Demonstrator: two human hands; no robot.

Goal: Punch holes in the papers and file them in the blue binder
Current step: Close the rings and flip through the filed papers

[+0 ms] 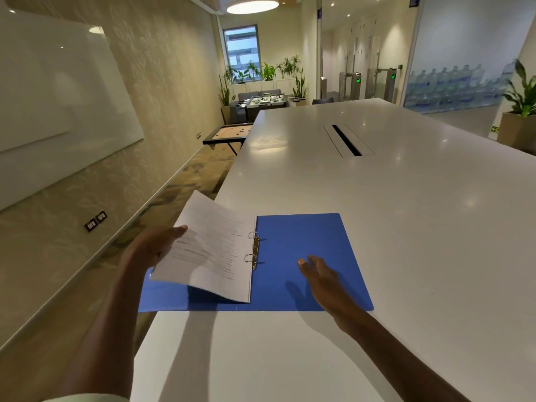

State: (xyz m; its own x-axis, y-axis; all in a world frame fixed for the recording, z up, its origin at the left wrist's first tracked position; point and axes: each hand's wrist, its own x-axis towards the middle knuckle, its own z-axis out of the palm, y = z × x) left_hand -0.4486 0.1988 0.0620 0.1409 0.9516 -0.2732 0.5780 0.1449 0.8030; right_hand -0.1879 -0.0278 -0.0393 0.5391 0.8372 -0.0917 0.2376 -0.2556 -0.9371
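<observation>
The blue binder [301, 256] lies open and flat at the near left corner of the white table [406, 227]. A stack of printed papers [214, 250] sits on its two metal rings [253, 250], over the left cover. The stack's left side is lifted off the cover. My left hand [153, 248] grips that left edge, thumb on top. My right hand [322, 277] hovers just above the bare right cover, fingers apart, holding nothing. No hole punch is in view.
The binder's left cover overhangs the table's left edge. A cable slot [346, 140] is set into the tabletop farther back. A whiteboard [58, 97] hangs on the left wall. Game tables [226, 134] and potted plants [519, 100] stand beyond.
</observation>
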